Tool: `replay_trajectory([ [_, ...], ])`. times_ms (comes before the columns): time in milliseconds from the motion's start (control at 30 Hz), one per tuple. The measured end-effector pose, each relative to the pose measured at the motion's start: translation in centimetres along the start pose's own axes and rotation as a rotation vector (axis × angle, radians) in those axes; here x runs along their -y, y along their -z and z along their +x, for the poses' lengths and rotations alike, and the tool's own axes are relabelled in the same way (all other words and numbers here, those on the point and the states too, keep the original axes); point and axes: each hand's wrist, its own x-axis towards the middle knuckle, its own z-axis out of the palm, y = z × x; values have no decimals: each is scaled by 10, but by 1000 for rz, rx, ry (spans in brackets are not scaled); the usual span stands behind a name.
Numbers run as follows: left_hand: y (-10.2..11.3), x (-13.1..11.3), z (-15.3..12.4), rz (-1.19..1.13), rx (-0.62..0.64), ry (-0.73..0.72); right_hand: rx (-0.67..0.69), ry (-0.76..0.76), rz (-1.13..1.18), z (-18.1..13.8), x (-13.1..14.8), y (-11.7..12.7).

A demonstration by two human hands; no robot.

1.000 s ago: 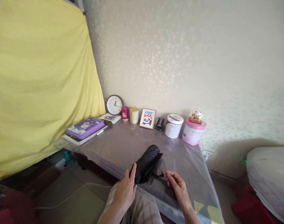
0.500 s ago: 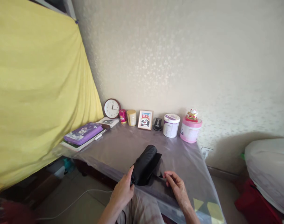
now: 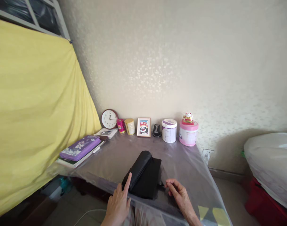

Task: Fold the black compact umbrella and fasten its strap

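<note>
A black roll (image 3: pixel 140 168) lies slanted on the plastic-covered table, and a flat black flap (image 3: pixel 149 180) spreads out from its right side. My left hand (image 3: pixel 118 201) rests at the near end of the roll, its index finger stretched along it and the fingers apart. To the right, my right hand (image 3: pixel 180 194) pinches the end of a thin black strap (image 3: pixel 161 186) that comes off the flap's edge. The near left end of the roll is partly hidden by my left hand.
Along the wall stand a clock (image 3: pixel 110 119), a pink can (image 3: pixel 121 126), a yellow-lidded jar (image 3: pixel 130 126), a framed panda picture (image 3: pixel 143 127), a white tub (image 3: pixel 169 131) and a pink tub (image 3: pixel 188 134). At left lies a purple case (image 3: pixel 80 147) beside a yellow curtain (image 3: pixel 35 110).
The roll has turned leftward and its flap now lies wider and flatter. My left hand has loosened from its grip and shifted left; my right hand stays at the strap. The view has tilted up slightly.
</note>
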Motion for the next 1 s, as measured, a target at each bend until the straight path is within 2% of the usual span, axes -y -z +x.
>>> replay_trajectory([
  [67, -4, 1, 3, 48, -9, 1, 5, -1, 5, 0, 0, 0],
  [167, -3, 10, 14, -99, 27, -2, 2, -13, 25, -1, 2, -2],
  [267, 4, 18, 23, -436, 78, 16, -4, -20, 44, 0, 1, -2],
  [400, 10, 19, 27, -954, 225, 145, -12, -14, 87, 1, -4, 0],
  [500, 18, 16, 25, -1213, 322, 30, -11, -21, 136, 1, -5, 0],
  [533, 23, 14, 24, -1207, 328, -21, -2, -21, 159, 0, -5, 0],
  [600, 36, 11, 22, -1025, 255, -70, 11, -17, 187, 0, -4, 0],
  [700, 55, 3, 22, -538, -80, -105, -27, 11, 158, 2, -5, 1],
  [733, 58, 0, 23, -435, -141, -88, -39, 21, 139, 3, -6, 1],
  [767, 59, -3, 24, -416, -138, -81, -48, 27, 122, 4, -7, 2],
  [833, 55, -8, 28, -547, -28, -24, -58, 25, 92, 5, -10, 4],
  [867, 52, -9, 31, -610, -4, 71, -62, 16, 78, 6, -11, 5],
  [933, 47, -8, 34, -622, -19, 100, -74, 0, 60, 8, -13, 6],
  [1000, 47, -3, 36, -646, -73, 52, -70, -2, 53, 9, -14, 6],
])
